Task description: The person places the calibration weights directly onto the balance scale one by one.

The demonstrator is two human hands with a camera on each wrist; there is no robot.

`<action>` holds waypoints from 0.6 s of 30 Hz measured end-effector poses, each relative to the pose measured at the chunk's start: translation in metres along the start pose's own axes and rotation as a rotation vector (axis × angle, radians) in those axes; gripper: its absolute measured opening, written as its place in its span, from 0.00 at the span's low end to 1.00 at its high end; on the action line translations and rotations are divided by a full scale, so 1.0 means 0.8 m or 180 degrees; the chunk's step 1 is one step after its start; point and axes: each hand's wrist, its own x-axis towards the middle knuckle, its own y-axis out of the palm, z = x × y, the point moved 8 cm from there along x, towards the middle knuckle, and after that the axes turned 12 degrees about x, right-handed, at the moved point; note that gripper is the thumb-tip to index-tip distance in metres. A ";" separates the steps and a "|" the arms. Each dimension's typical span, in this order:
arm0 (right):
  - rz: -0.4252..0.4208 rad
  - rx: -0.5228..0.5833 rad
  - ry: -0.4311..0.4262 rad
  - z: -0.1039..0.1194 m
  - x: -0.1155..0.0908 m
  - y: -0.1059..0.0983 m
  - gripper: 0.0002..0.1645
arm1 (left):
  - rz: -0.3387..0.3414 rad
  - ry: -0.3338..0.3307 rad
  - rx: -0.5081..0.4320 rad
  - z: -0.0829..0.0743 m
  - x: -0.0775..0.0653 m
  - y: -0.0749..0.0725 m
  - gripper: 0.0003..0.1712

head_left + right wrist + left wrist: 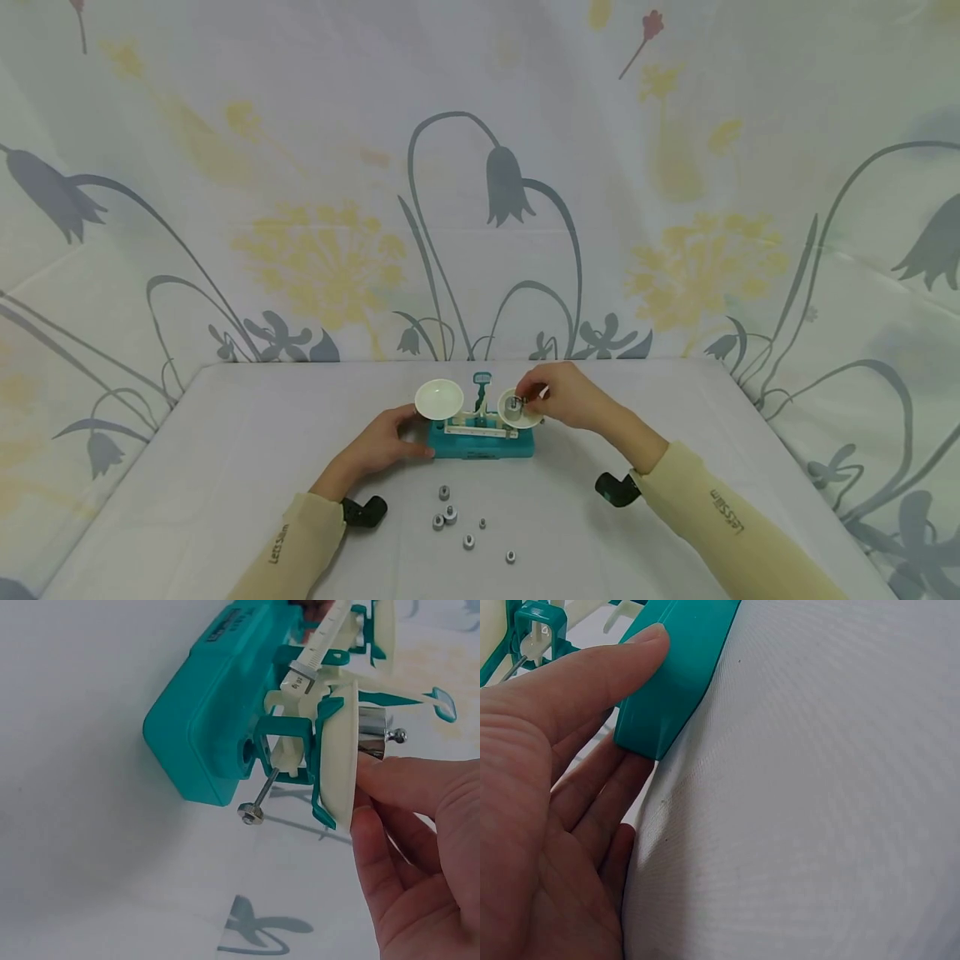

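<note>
A teal and cream toy balance scale [481,444] stands on the white-covered table. My left hand [386,437] holds the left end of its base, the thumb on the front face and the fingers behind, as the left wrist view shows. The left pan [439,399] holds nothing. Over the right pan [340,757], the fingertips of my right hand [566,395] pinch what looks like a small metal weight, mostly hidden by the fingers. A shiny cylindrical weight [372,731] with a knob stands in that pan beside them.
Several small metal weights lie loose in front of the scale, among them one weight [444,492] nearest the base and another [511,557] nearest me. A printed floral cloth [480,250] hangs behind the table [285,417].
</note>
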 end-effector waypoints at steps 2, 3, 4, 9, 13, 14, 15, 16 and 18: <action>0.0035 -0.0028 -0.0012 0.001 -0.001 0.001 0.12 | 0.0002 -0.0003 0.0026 0.000 0.001 0.000 0.37; 0.0053 -0.0034 -0.0018 0.002 -0.001 0.001 0.13 | 0.0005 0.0002 0.0038 0.000 0.001 0.000 0.37; 0.0071 -0.0034 -0.0024 0.002 -0.001 0.001 0.13 | 0.0005 0.0008 0.0048 0.001 0.001 0.001 0.36; 0.0133 0.0006 -0.0064 0.003 -0.002 0.003 0.15 | -0.0003 0.0032 0.0021 0.001 0.001 0.001 0.35; 0.0194 0.0031 -0.0081 0.002 -0.001 0.005 0.17 | -0.0033 0.0038 0.0018 -0.001 0.000 0.000 0.34; 0.0206 0.0034 -0.0073 0.002 -0.001 0.005 0.17 | -0.0037 0.0033 0.0008 -0.003 -0.001 0.001 0.34; 0.0218 0.0031 -0.0065 0.002 0.000 0.006 0.17 | -0.0041 0.0030 0.0006 -0.005 -0.002 0.001 0.34; 0.0227 0.0023 -0.0055 0.001 0.000 0.007 0.17 | -0.0042 0.0032 0.0001 -0.010 -0.004 -0.001 0.34; 0.0235 0.0018 -0.0035 0.001 0.001 0.007 0.17 | -0.0038 0.0041 -0.0022 -0.022 -0.008 -0.005 0.33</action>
